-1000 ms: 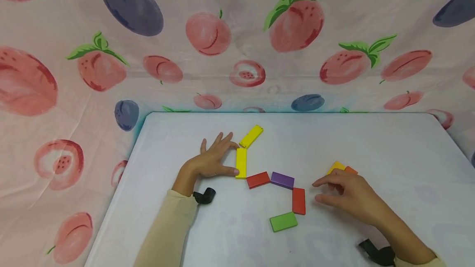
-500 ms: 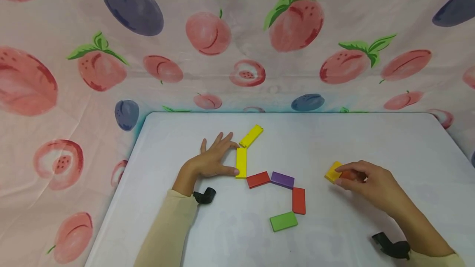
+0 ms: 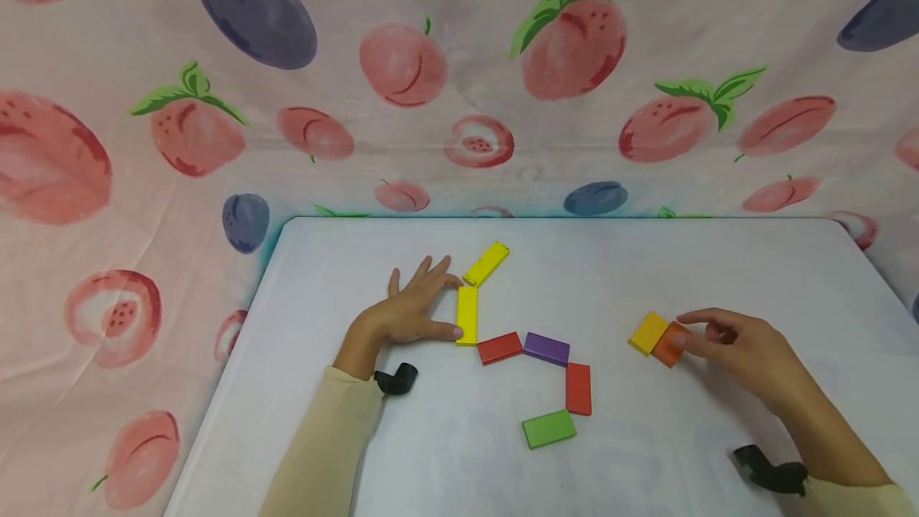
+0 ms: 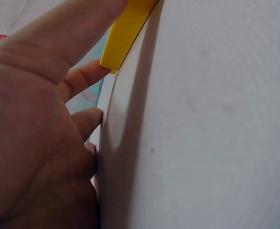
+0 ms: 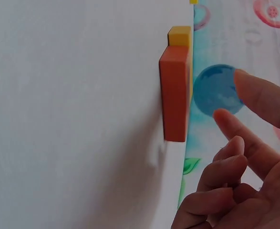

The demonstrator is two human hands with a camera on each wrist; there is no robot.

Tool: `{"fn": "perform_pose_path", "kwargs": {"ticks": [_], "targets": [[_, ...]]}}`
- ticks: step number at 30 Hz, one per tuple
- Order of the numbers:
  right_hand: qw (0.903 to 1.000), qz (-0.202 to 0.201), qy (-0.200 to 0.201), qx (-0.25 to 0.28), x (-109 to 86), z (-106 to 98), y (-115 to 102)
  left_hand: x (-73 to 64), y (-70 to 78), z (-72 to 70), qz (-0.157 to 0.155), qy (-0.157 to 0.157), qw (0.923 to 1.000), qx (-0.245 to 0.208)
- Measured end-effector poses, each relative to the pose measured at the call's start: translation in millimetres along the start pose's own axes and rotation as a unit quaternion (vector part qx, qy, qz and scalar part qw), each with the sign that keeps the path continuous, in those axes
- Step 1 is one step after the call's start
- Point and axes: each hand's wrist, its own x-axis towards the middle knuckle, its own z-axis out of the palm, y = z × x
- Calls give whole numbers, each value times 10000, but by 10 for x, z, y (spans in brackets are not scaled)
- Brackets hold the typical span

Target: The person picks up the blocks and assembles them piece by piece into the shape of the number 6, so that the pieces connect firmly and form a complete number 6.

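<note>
Right grip [image 3: 747, 357] released, clear of the orange rectangular block [image 3: 668, 349] in the wrist view; left grip [image 3: 405, 313] touches a bright yellow rectangular block [image 3: 467, 309] with thumb and forefinger.
Orange block sits right of the bench's [image 3: 811, 286] centre, well in from its right edge. Risk, judged: a stray right thumb could skew it off the amber-yellow rectangular block [image 3: 648, 333] alongside; left-finger pressure could shift the bright yellow one out of line. Orange faces plain, edges crisp; material uncertain.

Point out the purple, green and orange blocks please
Purple block [image 3: 546, 349], head view: middle of its upper face.
Green block [image 3: 549, 429], head view: middle of its upper face.
Orange block [image 5: 174, 100], right wrist view: side facing the camera.
</note>
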Motion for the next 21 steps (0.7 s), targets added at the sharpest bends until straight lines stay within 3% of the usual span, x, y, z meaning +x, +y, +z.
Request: {"fn": "perform_pose_path", "kwargs": {"ticks": [12, 21], "targets": [[9997, 57, -220, 13, 106, -6, 185, -29, 19, -19, 121, 35, 9999, -70], [9978, 284, -593, -49, 166, 5, 195, -23, 17, -11, 77, 57, 9999, -55]]}}
